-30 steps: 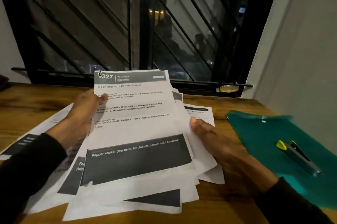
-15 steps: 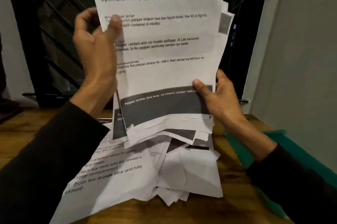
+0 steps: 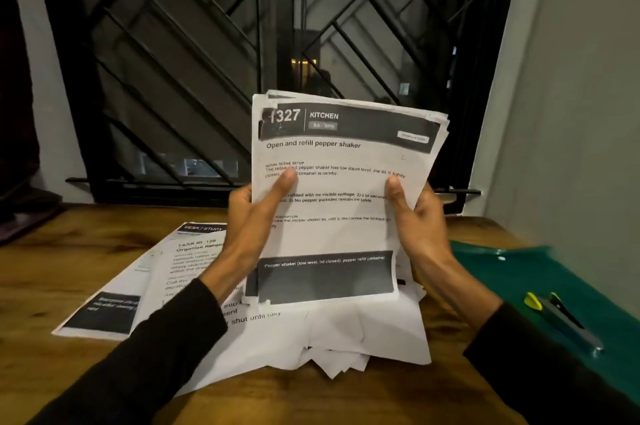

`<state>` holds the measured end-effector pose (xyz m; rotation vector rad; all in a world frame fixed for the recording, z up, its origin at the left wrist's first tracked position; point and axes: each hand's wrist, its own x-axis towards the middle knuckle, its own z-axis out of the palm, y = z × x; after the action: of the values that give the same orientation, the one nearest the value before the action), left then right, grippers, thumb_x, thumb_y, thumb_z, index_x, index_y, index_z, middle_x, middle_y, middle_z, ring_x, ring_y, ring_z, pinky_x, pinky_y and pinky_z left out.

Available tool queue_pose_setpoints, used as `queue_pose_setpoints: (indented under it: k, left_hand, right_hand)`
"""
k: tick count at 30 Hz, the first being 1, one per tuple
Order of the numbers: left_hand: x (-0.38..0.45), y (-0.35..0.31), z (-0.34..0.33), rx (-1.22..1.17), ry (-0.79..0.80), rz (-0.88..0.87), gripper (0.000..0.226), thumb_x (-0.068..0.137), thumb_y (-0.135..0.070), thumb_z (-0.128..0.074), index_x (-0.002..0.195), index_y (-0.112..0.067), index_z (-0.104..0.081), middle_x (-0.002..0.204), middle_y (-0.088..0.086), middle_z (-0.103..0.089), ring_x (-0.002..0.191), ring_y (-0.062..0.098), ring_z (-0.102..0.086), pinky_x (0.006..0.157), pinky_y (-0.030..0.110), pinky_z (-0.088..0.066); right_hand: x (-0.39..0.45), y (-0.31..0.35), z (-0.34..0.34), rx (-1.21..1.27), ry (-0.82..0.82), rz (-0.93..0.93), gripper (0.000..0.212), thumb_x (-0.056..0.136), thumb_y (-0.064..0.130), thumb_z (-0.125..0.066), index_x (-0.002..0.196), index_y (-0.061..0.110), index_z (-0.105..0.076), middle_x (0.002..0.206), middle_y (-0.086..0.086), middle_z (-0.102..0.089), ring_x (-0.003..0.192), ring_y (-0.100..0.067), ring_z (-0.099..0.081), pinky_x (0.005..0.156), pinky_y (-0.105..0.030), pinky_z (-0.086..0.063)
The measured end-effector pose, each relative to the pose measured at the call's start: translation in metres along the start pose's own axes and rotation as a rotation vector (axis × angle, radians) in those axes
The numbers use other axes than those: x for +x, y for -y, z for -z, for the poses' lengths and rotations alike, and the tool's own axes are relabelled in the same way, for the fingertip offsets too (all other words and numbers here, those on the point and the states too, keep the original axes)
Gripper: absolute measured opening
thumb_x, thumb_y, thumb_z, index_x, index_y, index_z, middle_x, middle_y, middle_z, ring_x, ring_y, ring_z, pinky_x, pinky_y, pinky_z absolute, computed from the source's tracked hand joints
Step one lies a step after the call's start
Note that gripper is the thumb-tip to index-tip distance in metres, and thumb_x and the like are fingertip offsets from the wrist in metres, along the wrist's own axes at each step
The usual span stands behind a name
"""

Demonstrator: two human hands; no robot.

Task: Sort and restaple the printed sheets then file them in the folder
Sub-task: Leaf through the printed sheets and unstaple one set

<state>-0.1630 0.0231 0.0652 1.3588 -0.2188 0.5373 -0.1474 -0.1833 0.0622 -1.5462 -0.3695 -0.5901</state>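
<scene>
I hold a stack of printed sheets [image 3: 332,230] upright above the table; its top page reads "1327 KITCHEN, Open and refill pepper shaker". My left hand [image 3: 254,217] grips the stack's left edge with the thumb across the front. My right hand [image 3: 415,217] grips the right edge the same way. Under the stack lie more loose sheets [image 3: 194,286], some crumpled. A green folder [image 3: 519,279] lies flat at the right, and a grey stapler [image 3: 568,324] with yellow-green tips rests on it.
The wooden table [image 3: 69,269] runs to a window with a black metal grille [image 3: 207,78] at the back. A pale wall [image 3: 571,113] closes the right side. A dark object [image 3: 20,213] sits at the far left edge.
The stack went from lying on the table to being lifted high, then came down to stand upright over the pile. Both hands now grip its side edges.
</scene>
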Motion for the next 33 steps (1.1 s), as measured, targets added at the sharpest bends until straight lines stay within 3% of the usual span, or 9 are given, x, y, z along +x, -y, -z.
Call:
queue_pose_setpoints:
  k: [3,7,11,13,18,22,26,30,33]
  left_hand:
    - [0.013,-0.017,-0.007,-0.026,-0.013,-0.086,0.011,0.091,-0.026,-0.066,0.094,-0.017,-0.07,0.085,-0.003,-0.078,0.08,0.015,-0.075,0.065,0.025,-0.058]
    - [0.023,-0.03,-0.006,-0.067,0.028,-0.129,0.013,0.085,-0.036,-0.068,0.086,-0.024,-0.074,0.088,-0.003,-0.078,0.083,0.016,-0.074,0.072,0.03,-0.06]
    - [0.009,0.001,0.001,-0.018,0.091,-0.011,0.058,0.061,-0.064,-0.076,0.092,-0.015,-0.073,0.093,0.0,-0.078,0.088,0.017,-0.074,0.072,0.024,-0.059]
    - [0.003,0.014,0.001,0.001,0.096,0.022,0.066,0.054,-0.069,-0.077,0.09,-0.014,-0.073,0.092,-0.001,-0.078,0.086,0.015,-0.074,0.07,0.022,-0.058]
    - [0.009,0.005,-0.014,-0.155,0.028,0.072,0.028,0.074,-0.039,-0.07,0.089,-0.016,-0.073,0.088,0.001,-0.078,0.081,0.017,-0.075,0.065,0.026,-0.058]
    - [0.014,-0.005,-0.018,-0.233,0.029,0.019,0.034,0.068,-0.04,-0.073,0.091,-0.016,-0.071,0.09,0.0,-0.078,0.081,0.017,-0.075,0.065,0.027,-0.059]
    - [-0.002,0.02,-0.01,-0.102,0.053,0.035,0.024,0.081,-0.027,-0.069,0.103,-0.017,-0.071,0.093,-0.006,-0.078,0.085,0.012,-0.075,0.066,0.02,-0.057]
    - [-0.005,0.033,-0.012,-0.066,0.048,0.082,0.018,0.089,-0.027,-0.067,0.105,-0.02,-0.071,0.097,-0.005,-0.077,0.088,0.012,-0.074,0.067,0.018,-0.056]
    - [0.002,0.026,-0.018,-0.123,0.016,0.058,0.017,0.093,-0.027,-0.065,0.106,-0.019,-0.071,0.103,0.001,-0.077,0.093,0.013,-0.074,0.072,0.022,-0.058]
  right_hand:
    - [0.013,0.016,-0.001,-0.013,-0.056,0.056,0.041,0.097,0.039,-0.049,0.132,0.017,-0.05,0.118,0.006,-0.066,0.104,-0.008,-0.066,0.082,-0.029,-0.058]
    - [0.024,0.035,0.007,-0.038,-0.066,0.121,0.037,0.096,0.044,-0.048,0.126,0.021,-0.049,0.113,0.013,-0.064,0.098,0.001,-0.065,0.073,-0.016,-0.054]
    - [0.012,0.014,0.015,-0.061,-0.126,0.093,0.04,0.093,0.044,-0.052,0.124,0.019,-0.05,0.104,0.013,-0.066,0.089,0.007,-0.065,0.07,-0.014,-0.056]
    - [0.006,0.001,0.015,-0.032,-0.123,0.061,0.039,0.094,0.042,-0.051,0.125,0.018,-0.051,0.108,0.011,-0.067,0.093,0.003,-0.066,0.07,-0.015,-0.056]
    - [0.014,0.007,0.008,-0.017,-0.185,0.047,0.038,0.096,0.044,-0.048,0.119,0.015,-0.053,0.106,0.003,-0.069,0.091,-0.006,-0.069,0.073,-0.023,-0.058]
    - [0.024,0.025,0.008,-0.036,-0.236,0.11,0.037,0.095,0.048,-0.048,0.111,0.015,-0.055,0.099,0.004,-0.07,0.084,-0.004,-0.069,0.067,-0.02,-0.057]
    - [0.001,0.002,0.014,-0.021,-0.207,0.078,0.031,0.091,0.045,-0.055,0.111,0.022,-0.057,0.098,0.007,-0.07,0.083,-0.003,-0.07,0.061,-0.016,-0.055]
    - [-0.003,-0.011,0.015,0.03,-0.211,0.033,0.012,0.092,0.039,-0.056,0.104,0.037,-0.056,0.099,0.013,-0.069,0.091,-0.005,-0.069,0.065,-0.019,-0.056]
    - [0.005,-0.004,0.011,0.026,-0.234,0.06,0.019,0.093,0.04,-0.054,0.109,0.029,-0.058,0.103,0.008,-0.07,0.094,-0.008,-0.069,0.073,-0.027,-0.059]
